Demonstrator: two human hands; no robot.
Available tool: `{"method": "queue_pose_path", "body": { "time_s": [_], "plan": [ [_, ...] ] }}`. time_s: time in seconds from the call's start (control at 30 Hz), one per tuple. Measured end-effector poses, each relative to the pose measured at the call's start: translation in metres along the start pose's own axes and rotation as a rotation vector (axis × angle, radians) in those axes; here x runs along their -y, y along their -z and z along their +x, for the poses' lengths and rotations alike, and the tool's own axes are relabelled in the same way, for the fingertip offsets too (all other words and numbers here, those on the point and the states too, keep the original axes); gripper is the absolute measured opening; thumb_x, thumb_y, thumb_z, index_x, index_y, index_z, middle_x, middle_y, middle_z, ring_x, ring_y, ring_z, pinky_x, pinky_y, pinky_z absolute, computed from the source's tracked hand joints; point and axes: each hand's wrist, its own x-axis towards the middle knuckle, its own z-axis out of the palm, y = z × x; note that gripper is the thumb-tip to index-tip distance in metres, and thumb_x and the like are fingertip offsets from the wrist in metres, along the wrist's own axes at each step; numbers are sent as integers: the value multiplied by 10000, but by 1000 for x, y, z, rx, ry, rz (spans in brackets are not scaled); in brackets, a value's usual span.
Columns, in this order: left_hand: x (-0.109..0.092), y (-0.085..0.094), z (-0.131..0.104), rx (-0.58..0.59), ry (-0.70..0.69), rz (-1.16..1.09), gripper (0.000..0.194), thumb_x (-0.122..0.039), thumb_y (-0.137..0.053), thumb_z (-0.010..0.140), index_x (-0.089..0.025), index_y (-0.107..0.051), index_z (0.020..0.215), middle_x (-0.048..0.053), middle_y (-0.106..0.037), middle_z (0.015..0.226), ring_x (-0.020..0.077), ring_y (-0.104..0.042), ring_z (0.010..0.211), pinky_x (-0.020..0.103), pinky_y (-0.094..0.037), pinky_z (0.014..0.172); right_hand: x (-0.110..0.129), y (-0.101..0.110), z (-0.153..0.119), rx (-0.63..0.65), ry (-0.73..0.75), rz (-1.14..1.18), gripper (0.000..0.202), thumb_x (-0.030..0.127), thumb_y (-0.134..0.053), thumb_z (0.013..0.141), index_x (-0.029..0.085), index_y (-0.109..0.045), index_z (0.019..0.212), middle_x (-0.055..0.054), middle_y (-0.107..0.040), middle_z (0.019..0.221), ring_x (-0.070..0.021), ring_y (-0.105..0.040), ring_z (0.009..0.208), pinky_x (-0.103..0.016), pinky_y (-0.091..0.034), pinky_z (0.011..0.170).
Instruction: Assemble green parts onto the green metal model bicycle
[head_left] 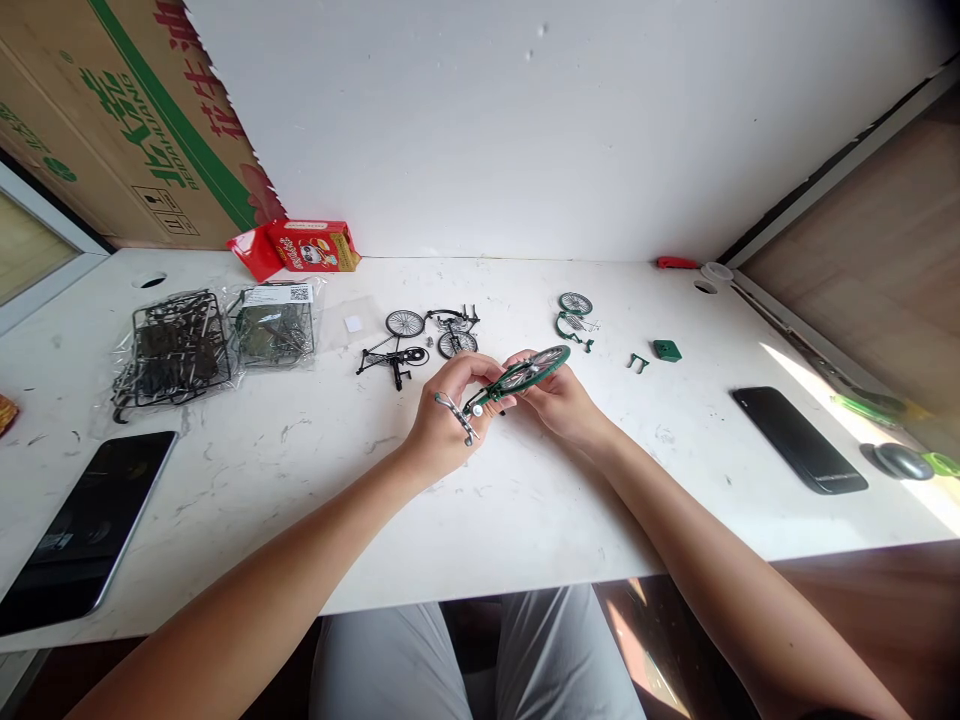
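Note:
Between my two hands, above the white table (420, 560), is a green model bicycle part (534, 370) with a spoked wheel and silver handlebars. My left hand (447, 415) is closed around its handlebar end, fingers curled and partly hidden. At the wheel side, my right hand (564, 400) grips it from below, with the fingertips behind the wheel. Just beyond my hands lie black model bicycle parts (396, 358), with frames and wheels. Farther right are another green wheel (576, 303) with a curved mudguard, a small green bracket (637, 362) and a green block (667, 350).
Plastic bags of black parts (176, 345) lie at the left, before a red box (315, 246). One phone (94, 525) lies at the left front, a black phone (799, 440) at the right. A white panel (510, 130) and a cardboard carton (127, 120) stand behind.

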Motion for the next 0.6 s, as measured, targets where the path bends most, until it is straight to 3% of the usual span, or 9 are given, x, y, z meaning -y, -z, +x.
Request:
{"method": "queue_pose_path", "body": {
  "time_s": [0.17,0.4,0.6],
  "plan": [
    [2,1,0,-5,-17,39,210,-386,-791,946,-218,-694,1026,69,-704,1040,205,-679,959,357,-568,870,2,-1,0,20,-10,54,348,573,-729,970,228,-689,988,-62,-718,1050,-237,-659,1009,-405,-528,933],
    [2,1,-1,14,8,4,150,-378,-731,990,-241,-701,1041,68,-717,1044,218,-689,1014,365,-574,896,6,-2,-1,28,-14,72,349,578,-738,964,233,-692,993,-51,-726,1015,-205,-647,921,-379,-540,877],
    [0,0,-1,-28,17,43,216,-413,-775,957,-234,-679,1030,63,-726,1035,220,-706,1008,361,-572,893,3,-1,-1,37,-17,67,413,636,-745,935,236,-702,1027,-74,-750,1071,-239,-683,981,-418,-563,917]
  ]
}}
